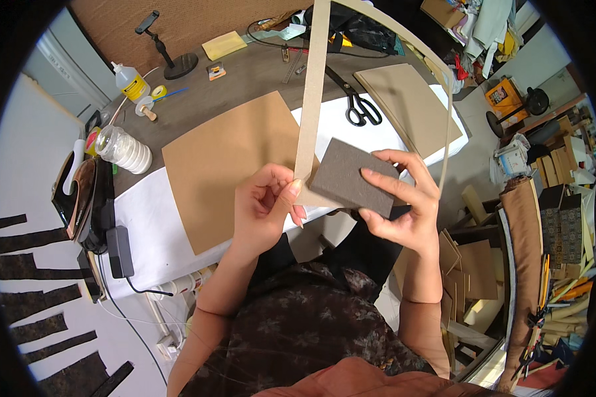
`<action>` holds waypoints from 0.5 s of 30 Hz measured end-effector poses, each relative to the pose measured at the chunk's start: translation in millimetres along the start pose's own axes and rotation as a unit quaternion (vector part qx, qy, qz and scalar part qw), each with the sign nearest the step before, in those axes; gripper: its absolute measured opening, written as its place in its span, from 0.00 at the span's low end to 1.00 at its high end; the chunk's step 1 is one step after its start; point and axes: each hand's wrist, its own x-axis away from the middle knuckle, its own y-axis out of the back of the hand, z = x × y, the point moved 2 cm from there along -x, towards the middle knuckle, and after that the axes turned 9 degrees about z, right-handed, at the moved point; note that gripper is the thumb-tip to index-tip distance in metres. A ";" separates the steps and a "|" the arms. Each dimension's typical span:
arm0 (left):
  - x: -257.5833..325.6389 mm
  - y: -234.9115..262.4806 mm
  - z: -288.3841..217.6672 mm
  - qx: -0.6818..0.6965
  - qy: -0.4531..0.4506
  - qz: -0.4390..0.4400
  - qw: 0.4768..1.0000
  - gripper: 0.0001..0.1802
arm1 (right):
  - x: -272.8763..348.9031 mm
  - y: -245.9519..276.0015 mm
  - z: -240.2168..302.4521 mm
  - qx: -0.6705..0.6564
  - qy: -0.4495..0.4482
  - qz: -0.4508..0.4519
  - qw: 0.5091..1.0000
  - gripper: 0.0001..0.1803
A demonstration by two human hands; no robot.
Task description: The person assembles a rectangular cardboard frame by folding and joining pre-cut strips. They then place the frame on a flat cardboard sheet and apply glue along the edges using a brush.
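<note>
My left hand [266, 205] pinches the near-left corner of a thin beige cardboard frame [312, 86] between thumb and fingers. The frame stands tilted up over the table, its far end cut off at the top of the view. A dark grey sanding block [351, 173] is gripped in my right hand [410, 198], thumb on the near side and fingers across the top. The block covers part of the frame's near edge; whether they touch, I cannot tell. Beneath lies a brown board [232, 159] on white paper [146, 221]. Black scissors [359, 109] rest beyond the block.
Several beige boards [410, 99] are stacked at the right of the table. At the left stand a jar [122, 149], a glue bottle [131, 83] and a phone stand [179, 65]. A black power adapter [119, 251] sits at the left edge. Cardboard offcuts [480, 268] crowd the right side.
</note>
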 end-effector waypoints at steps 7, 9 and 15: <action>-0.2 0.2 -1.9 0.005 0.006 0.013 1.000 0.03 | 1.4 -1.4 -15.9 -0.043 -0.022 -0.006 0.999 0.27; 0.2 0.1 -2.6 0.004 0.012 0.015 1.000 0.03 | 3.2 -3.7 -17.3 -0.084 -0.016 0.018 0.996 0.27; -0.3 -1.2 -4.1 0.000 0.005 0.022 1.000 0.02 | 7.4 -9.2 -19.1 -0.137 -0.008 0.035 0.990 0.27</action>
